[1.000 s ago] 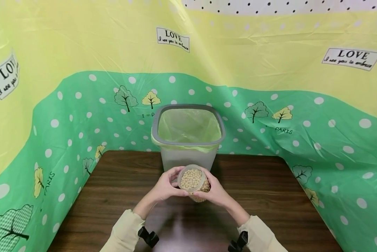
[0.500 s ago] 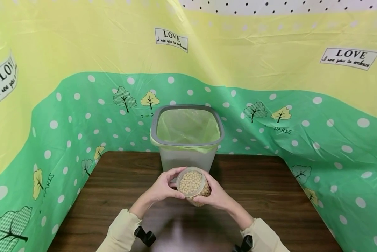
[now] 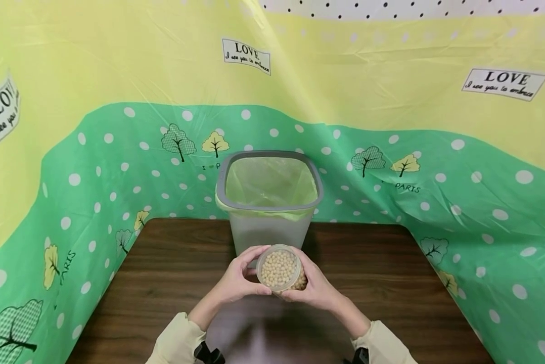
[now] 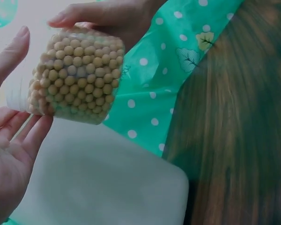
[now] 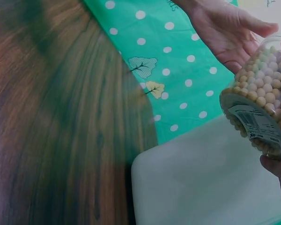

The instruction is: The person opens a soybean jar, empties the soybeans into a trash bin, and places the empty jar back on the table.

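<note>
L hand (image 3: 238,279) pinched the jar (image 3: 279,269) at 9 o'clock, R hand (image 3: 318,287) clamped it at 3 o'clock; even pressure was prob. req'd vs. slip.

The fingers of the right hand (image 3: 317,287) were partly hidden behind the jar of soybeans (image 3: 279,269). Beyond the grip, the foot of the waste bin (image 3: 270,232) was screened by jar and hands; on the grip's near side, the cream sleeves (image 3: 178,337) and black wrist devices (image 3: 209,355) were cut off by the head view's bottom edge. The left hand (image 3: 236,279) was cropped in the left wrist view, the jar in the right, where the print on its base label (image 5: 256,123) was too blurred to be read.
</note>
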`<state>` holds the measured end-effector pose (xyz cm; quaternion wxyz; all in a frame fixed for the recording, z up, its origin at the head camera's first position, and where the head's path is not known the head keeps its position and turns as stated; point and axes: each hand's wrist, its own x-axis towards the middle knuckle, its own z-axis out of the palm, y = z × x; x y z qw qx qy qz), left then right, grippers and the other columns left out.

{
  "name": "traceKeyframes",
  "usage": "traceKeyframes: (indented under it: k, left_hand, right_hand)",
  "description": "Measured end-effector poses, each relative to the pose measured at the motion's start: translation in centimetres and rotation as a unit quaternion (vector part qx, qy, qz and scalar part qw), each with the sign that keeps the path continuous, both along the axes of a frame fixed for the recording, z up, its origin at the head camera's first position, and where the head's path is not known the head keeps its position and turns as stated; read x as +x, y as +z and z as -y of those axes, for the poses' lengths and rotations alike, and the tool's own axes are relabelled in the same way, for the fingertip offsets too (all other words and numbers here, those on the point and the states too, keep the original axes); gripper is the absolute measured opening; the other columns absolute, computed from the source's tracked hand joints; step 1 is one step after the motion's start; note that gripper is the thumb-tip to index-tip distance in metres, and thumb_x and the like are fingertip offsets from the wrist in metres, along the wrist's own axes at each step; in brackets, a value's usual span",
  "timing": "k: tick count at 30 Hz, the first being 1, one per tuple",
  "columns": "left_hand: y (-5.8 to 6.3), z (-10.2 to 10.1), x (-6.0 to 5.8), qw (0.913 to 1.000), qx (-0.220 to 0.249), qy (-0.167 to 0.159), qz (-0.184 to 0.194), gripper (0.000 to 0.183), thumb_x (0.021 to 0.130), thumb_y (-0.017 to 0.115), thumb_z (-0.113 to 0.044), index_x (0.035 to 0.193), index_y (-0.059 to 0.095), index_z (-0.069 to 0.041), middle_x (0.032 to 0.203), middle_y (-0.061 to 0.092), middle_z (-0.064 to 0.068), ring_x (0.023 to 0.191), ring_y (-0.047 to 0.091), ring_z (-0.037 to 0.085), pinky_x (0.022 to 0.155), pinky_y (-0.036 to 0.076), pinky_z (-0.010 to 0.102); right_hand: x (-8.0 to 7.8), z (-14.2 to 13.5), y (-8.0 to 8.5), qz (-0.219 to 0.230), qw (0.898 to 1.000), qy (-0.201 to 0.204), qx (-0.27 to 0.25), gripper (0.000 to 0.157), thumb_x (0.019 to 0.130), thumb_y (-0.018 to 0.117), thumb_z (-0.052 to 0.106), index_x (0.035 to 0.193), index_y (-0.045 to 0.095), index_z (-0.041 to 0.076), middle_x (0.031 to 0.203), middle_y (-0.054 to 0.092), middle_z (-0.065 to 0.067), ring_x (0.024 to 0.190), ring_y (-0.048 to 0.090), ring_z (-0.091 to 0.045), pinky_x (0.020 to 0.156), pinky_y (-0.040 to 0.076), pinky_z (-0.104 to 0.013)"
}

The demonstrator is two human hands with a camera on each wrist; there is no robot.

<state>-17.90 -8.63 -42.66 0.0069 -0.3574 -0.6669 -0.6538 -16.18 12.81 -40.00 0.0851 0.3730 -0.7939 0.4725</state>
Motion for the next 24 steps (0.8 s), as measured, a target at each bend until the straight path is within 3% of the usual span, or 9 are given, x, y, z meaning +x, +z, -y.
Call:
traceKeyframes:
  k: [5,8,12,15,18,21,24]
  left_hand:
    - [-0.1,-0.5,0.4,0.9989,-0.013,0.045,0.006,0.081,0.061,0.081,0.003,0.133,0.042,0.002,0.129,0.044,0.019,0.114,0.046,0.024,0.079,0.051,0.031]
    - [0.2,-0.5,0.4,0.9983,-0.016,0.051,0.025,0.079,0.063,0.081,0.001,0.132,0.042,0.001,0.128,0.046,0.019,0.114,0.047,0.020,0.081,0.050,0.031]
    - [1.0,0.0,0.0,0.9983,0.009,-0.004,0.057,0.076,0.069,0.079,-0.010,0.134,0.040,0.003,0.130,0.044,0.021,0.115,0.046,0.014,0.085,0.048,0.031]
    - [1.3,0.5,-0.7,0.9944,0.042,-0.061,0.076,0.076,0.073,0.077,-0.016,0.134,0.037,0.008,0.132,0.042,0.024,0.113,0.048,0.012,0.086,0.048,0.031]
    - [1.3,0.7,-1.2,0.9894,0.060,-0.100,0.087,0.078,0.074,0.075,-0.019,0.134,0.034,0.011,0.132,0.045,0.018,0.111,0.049,0.011,0.084,0.049,0.031]
    - [1.1,0.6,-1.4,0.9885,0.060,-0.109,0.086,0.082,0.074,0.075,-0.022,0.134,0.032,0.012,0.133,0.047,0.005,0.113,0.048,0.009,0.084,0.049,0.030]
    - [0.9,0.3,-1.2,0.9906,0.068,-0.086,0.082,0.083,0.073,0.076,-0.025,0.133,0.034,0.013,0.131,0.049,0.000,0.115,0.048,0.008,0.085,0.049,0.030]
  right_hand:
    - [-0.1,0.0,-0.3,-0.012,1.000,-0.010,0.003,0.083,0.066,0.079,0.009,0.132,0.032,-0.006,0.122,0.046,-0.019,0.107,0.049,-0.022,0.086,0.044,-0.037]
    - [-0.9,-0.2,-1.2,0.016,1.000,-0.006,-0.008,0.084,0.067,0.079,0.009,0.136,0.031,0.000,0.126,0.046,-0.015,0.109,0.048,-0.020,0.088,0.043,-0.036]
    - [-1.9,-0.8,-2.2,0.060,0.998,0.005,-0.033,0.083,0.068,0.077,0.007,0.138,0.032,0.008,0.127,0.047,-0.011,0.110,0.048,-0.016,0.090,0.041,-0.032]
    - [-2.1,-1.0,-2.2,0.074,0.995,0.026,-0.057,0.079,0.070,0.075,0.009,0.136,0.033,0.007,0.124,0.048,-0.013,0.108,0.049,-0.015,0.090,0.041,-0.030]
    - [-2.1,-1.1,-2.1,0.084,0.993,0.042,-0.066,0.077,0.070,0.074,0.010,0.136,0.034,0.006,0.124,0.048,-0.014,0.108,0.049,-0.016,0.090,0.041,-0.028]
    - [-2.0,-1.0,-2.0,0.083,0.994,0.039,-0.056,0.078,0.069,0.074,0.008,0.136,0.033,0.005,0.124,0.047,-0.014,0.108,0.048,-0.014,0.091,0.040,-0.027]
    - [-1.8,-0.8,-1.8,0.062,0.997,0.018,-0.044,0.079,0.067,0.074,0.004,0.135,0.033,0.001,0.123,0.048,-0.016,0.108,0.048,-0.014,0.090,0.041,-0.028]
